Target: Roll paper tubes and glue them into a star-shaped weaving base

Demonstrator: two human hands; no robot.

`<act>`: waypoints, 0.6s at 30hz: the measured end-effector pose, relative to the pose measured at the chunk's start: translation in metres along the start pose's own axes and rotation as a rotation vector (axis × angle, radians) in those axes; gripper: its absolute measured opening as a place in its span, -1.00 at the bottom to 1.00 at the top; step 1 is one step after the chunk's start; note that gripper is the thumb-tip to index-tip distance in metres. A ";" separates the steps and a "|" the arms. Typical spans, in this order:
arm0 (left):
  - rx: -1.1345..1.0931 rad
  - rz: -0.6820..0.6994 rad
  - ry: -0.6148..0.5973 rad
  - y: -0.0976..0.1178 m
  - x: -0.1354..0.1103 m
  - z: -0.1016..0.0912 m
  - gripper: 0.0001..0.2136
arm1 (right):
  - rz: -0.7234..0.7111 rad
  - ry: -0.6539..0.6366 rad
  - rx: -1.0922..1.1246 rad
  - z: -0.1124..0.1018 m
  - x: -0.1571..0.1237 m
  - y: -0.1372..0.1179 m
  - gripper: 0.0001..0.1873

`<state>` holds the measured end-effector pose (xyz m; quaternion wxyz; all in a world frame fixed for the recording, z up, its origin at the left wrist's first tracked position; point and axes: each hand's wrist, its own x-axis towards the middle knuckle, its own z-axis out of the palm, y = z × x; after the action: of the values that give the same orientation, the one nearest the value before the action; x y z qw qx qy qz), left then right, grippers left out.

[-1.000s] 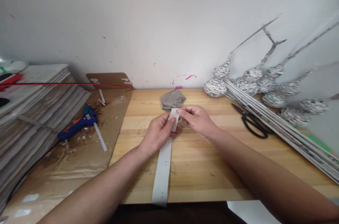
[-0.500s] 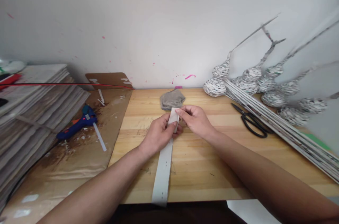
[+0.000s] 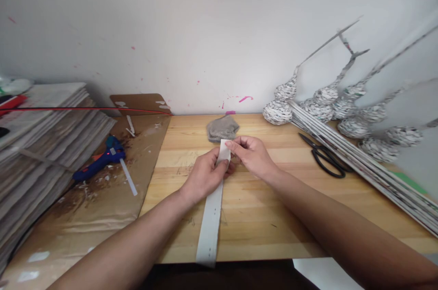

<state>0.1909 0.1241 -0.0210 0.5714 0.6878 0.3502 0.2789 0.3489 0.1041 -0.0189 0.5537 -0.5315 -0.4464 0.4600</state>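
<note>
A long pale paper strip (image 3: 211, 221) runs from the table's front edge up to my hands, its near end hanging slightly over the edge. My left hand (image 3: 207, 171) grips it near the far end, thumb on top and fingers underneath. At the far tip, my right hand (image 3: 251, 153) pinches the strip's right edge between thumb and fingers. Just beyond the tip lies a crumpled grey cloth (image 3: 222, 128), which the hands do not touch.
Black scissors (image 3: 326, 160) and a bundle of paper rods (image 3: 359, 171) lie right. Woven paper gourd shapes (image 3: 278, 112) stand against the wall. On the left, a blue glue gun (image 3: 102, 160) rests on cardboard (image 3: 112, 212) beside a newspaper stack (image 3: 44, 144).
Almost nothing differs. The strip's tip and the right fingers have shifted very slightly left; both hands keep their hold on the paper strip.
</note>
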 end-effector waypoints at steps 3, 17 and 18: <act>0.045 0.018 0.032 0.001 -0.001 -0.001 -0.86 | -0.004 -0.010 0.014 0.001 0.000 0.000 -0.64; -0.141 -0.049 0.028 -0.003 0.003 -0.001 -0.74 | 0.004 -0.137 -0.119 -0.011 0.003 -0.013 -0.62; -0.130 -0.046 0.028 -0.003 0.003 -0.001 -0.74 | 0.004 -0.131 -0.124 -0.011 0.003 -0.012 -0.63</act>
<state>0.1911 0.1274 -0.0239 0.6162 0.6371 0.3550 0.2972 0.3602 0.1051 -0.0078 0.4886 -0.5345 -0.5080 0.4665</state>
